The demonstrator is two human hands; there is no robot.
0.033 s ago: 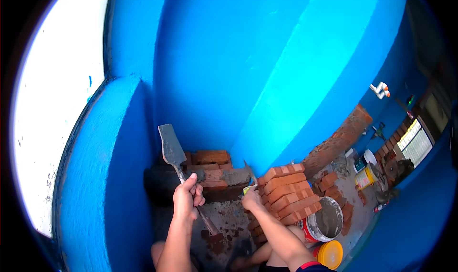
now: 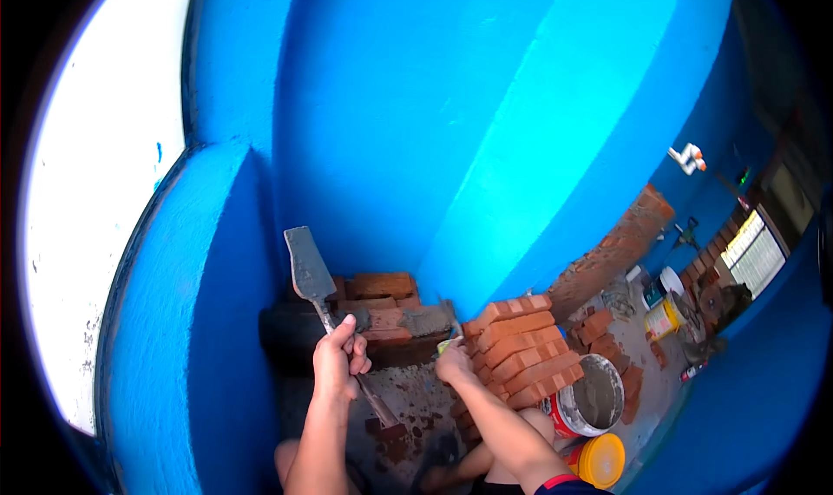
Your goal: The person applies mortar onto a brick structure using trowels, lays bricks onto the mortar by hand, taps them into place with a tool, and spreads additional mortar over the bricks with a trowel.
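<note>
My left hand (image 2: 338, 356) is closed round the shaft of a long-handled trowel (image 2: 311, 265). Its grey, mortar-smeared blade points up and away, and the shaft runs down past my fingers toward the floor. My right hand (image 2: 453, 362) grips a small trowel (image 2: 449, 311) by its yellow-green handle. That thin blade stands at the right end of a low brick wall (image 2: 386, 334); whether it touches cannot be told. Grey mortar (image 2: 425, 320) lies along part of the wall's top. Beside my right hand rises a stack of red bricks (image 2: 525, 347).
Right of the stack stands a bucket of grey mortar (image 2: 599, 395), with a yellow-lidded bucket (image 2: 601, 460) nearer me. Blue walls (image 2: 390, 148) close in ahead and at left. Mortar crumbs spot the floor (image 2: 416, 391). Broken bricks (image 2: 599, 326) and a yellow bucket (image 2: 661, 320) lie farther right.
The small trowel in my right hand has turned slightly, its blade looking broader now. My left hand keeps its hold, and the whole view has shifted a little.
</note>
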